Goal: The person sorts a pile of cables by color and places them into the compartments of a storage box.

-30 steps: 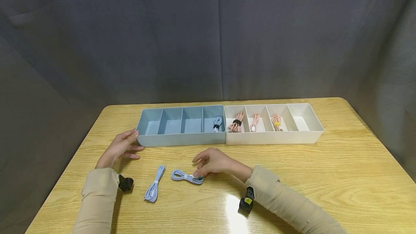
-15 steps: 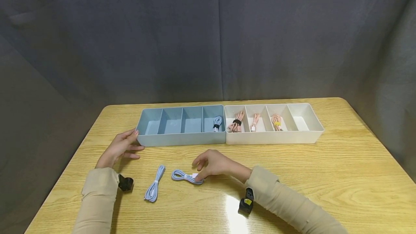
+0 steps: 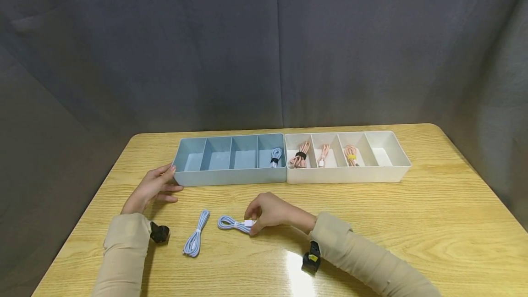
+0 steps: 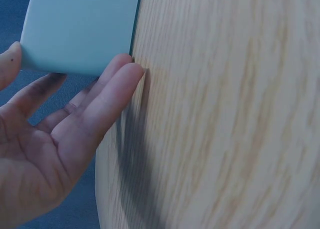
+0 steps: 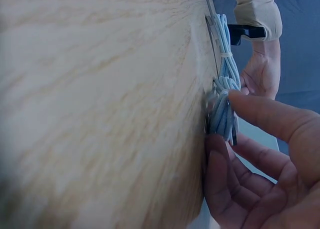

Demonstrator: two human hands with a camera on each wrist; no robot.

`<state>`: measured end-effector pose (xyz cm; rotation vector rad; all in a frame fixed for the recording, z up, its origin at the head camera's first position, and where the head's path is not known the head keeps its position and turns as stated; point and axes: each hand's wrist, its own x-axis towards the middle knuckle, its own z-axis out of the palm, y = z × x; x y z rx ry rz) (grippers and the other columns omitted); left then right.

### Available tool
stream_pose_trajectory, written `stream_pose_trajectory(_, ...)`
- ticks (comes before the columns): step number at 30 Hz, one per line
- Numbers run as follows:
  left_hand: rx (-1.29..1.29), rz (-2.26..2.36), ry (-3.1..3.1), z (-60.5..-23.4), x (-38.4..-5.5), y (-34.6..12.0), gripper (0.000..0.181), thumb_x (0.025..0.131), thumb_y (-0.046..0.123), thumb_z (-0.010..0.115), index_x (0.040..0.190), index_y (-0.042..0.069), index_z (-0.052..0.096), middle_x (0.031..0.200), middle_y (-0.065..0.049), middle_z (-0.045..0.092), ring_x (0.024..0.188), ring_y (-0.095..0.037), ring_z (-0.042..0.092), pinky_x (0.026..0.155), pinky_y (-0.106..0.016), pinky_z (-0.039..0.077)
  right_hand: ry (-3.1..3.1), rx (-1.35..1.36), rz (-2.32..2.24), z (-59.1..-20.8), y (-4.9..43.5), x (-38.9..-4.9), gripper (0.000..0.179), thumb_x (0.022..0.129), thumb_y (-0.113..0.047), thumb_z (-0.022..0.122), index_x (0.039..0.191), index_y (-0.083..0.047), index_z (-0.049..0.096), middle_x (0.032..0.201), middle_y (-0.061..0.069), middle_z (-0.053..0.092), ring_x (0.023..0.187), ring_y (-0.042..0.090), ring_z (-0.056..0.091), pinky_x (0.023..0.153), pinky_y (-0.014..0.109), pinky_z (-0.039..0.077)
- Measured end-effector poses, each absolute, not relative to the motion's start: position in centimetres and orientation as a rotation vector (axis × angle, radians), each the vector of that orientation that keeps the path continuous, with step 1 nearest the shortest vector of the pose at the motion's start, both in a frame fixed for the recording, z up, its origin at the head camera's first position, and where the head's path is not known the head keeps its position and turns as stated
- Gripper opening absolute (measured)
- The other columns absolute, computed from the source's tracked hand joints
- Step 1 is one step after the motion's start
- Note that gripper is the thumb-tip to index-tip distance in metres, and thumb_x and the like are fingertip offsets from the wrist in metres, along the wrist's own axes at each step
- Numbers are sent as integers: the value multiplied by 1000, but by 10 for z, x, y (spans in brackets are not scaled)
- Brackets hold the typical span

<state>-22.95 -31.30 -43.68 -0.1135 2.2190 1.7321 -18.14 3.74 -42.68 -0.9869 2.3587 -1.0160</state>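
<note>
A coiled light-blue cable [image 3: 233, 223] with a white plug lies near the middle of the table. My right hand [image 3: 270, 210] pinches its right end between thumb and fingers; in the right wrist view the thumb presses on the coiled bundle [image 5: 223, 109] from one side and curled fingers meet it from the other. To its left lies a second coiled light-blue cable [image 3: 196, 233], tied at the middle. My left hand [image 3: 152, 186] touches the left end of the blue divided box [image 3: 231, 177], thumb at its corner; in the left wrist view the other fingers [image 4: 102, 106] reach out fairly straight beside it.
A white divided box [image 3: 344, 175] stands end to end with the blue one. Bundled pink cables [image 3: 302, 154] lie in several of its compartments. One blue cable [image 3: 276, 156] sits in the blue box's rightmost compartment. A dark curtain [image 3: 280, 49] hangs behind the table.
My right hand has shifted slightly, and its thumb and fingers have closed round the right end of the cable. The left hand and both boxes have stayed put.
</note>
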Motion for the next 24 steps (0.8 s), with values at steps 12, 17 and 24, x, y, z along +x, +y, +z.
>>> stream_pose_trajectory(12,-133,1728,2228,-437,-230,-313,96,78,64,53,147,11,13,139,-30,29,83,-14,65,72,-44,55,2300,-975,-1119,-424,40,-181,13,66,-4,78,77,-2,72,62,-3,63,51,0,50,46,14,44)
stream_pose_trajectory(17,-129,1731,2229,-437,-229,-313,96,78,64,54,147,11,13,139,-30,29,84,-14,65,72,-45,54,2224,-870,-1189,-426,40,-180,10,68,0,76,77,0,71,61,1,64,48,8,56,45,20,49)
stream_pose_trajectory(24,-132,1735,2220,-439,-230,-313,96,78,64,53,147,11,13,139,-30,28,84,-14,65,72,-45,54,2131,-757,-1286,-428,40,-178,9,70,4,74,78,2,71,61,4,64,50,14,60,48,26,54)
